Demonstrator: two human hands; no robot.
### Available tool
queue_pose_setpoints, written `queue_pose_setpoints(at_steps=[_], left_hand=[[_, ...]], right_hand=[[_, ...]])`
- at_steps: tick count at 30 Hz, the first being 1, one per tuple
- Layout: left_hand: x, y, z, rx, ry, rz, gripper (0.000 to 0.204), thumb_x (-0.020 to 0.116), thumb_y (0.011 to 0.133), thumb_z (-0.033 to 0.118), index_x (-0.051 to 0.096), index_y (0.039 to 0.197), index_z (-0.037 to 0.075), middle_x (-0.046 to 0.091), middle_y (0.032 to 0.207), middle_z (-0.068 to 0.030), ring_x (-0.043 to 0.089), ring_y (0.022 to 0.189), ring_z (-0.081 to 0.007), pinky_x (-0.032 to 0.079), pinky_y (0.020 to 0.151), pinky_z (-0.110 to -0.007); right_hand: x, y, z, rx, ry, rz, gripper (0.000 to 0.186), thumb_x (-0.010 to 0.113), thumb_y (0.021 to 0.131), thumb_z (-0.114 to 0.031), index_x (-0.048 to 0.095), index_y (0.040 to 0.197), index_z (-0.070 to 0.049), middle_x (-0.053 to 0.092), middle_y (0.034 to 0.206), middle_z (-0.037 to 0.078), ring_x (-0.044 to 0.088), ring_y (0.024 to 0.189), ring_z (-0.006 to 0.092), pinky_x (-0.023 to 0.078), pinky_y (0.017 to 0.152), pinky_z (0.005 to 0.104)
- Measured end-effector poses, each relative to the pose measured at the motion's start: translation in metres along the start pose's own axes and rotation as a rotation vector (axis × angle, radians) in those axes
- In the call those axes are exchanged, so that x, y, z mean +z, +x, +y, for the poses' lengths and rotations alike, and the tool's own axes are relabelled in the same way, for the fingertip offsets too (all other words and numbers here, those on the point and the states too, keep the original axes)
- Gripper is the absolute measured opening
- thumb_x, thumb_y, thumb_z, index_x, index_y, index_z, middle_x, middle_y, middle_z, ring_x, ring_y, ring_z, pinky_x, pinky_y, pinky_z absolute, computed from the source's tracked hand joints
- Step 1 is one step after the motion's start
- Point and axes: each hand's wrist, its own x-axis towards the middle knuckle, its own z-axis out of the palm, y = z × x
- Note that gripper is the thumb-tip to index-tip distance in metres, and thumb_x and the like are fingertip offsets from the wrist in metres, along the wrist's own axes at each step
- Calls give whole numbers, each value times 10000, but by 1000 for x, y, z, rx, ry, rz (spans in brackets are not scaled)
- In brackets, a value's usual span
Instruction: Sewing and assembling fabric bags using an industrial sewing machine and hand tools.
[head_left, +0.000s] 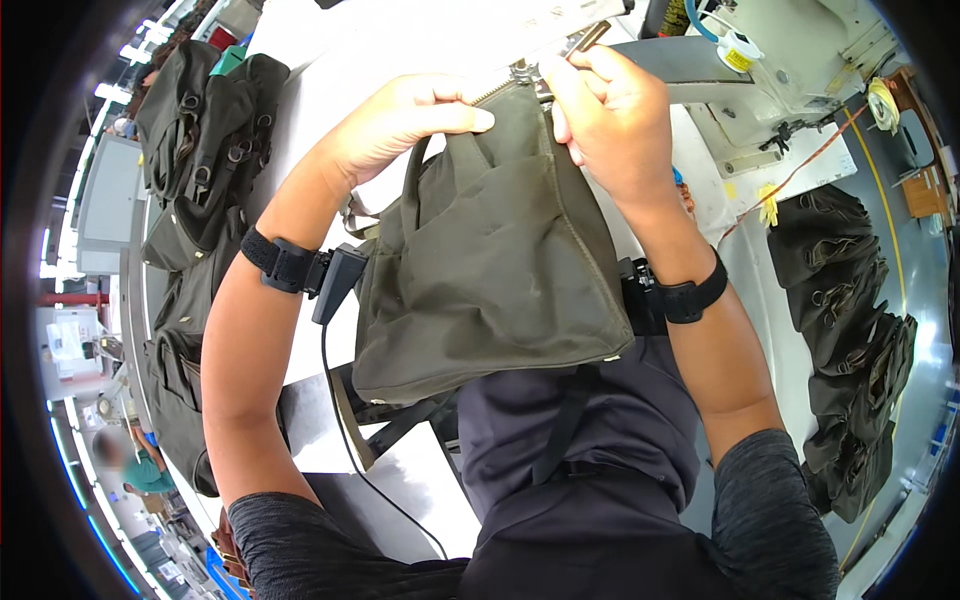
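Observation:
A dark olive fabric bag (500,270) hangs from the table edge over my lap, its zipper edge turned up toward a sewing machine (700,75). My left hand (420,115) is closed on the zipper edge at the bag's top left, thumb lying on top and a strap loop just below. My right hand (610,125) is closed on the bag's top right corner, with the fingertips partly hidden. Between the two hands, the zipper end lies at a small metal presser foot (522,72). A brass-coloured metal piece (588,38) shows just beyond my right fingers.
Several similar olive bags are piled along the left (205,160), and more hang in a stack at the right (835,330). A black cable (340,410) runs down from my left wrist strap. An orange cord (800,170) crosses near the machine. A person in green (148,465) is far left.

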Motion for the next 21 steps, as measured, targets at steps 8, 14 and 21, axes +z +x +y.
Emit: queue_pose_setpoints(at_steps=[8,14,21], left_hand=[[-11,-5,9,26,336,143,324,680,969,330,769,1074,37,682,905,13,557,817,-90,449,760,-256],[-23,-46,-7,75,577,417,335,572,1046,240,669,1244,-11,725,1115,-87,656,1049,-172,503,950,-317],[30,-116,19,1,671,357,209,654,999,174,713,1042,-22,704,844,-100,594,718,-176,503,692,-320]], right_hand=[[-9,0,-4,56,-10,-37,180,669,994,-163,665,947,11,606,605,14,455,428,35,351,419,206],[-50,-13,-21,83,-111,-179,288,636,1009,-158,678,1249,-4,617,676,-14,510,540,27,410,500,204],[-214,-3,-102,-635,-916,255,311,549,1065,-108,657,1330,15,721,1125,91,665,991,128,521,911,268]])
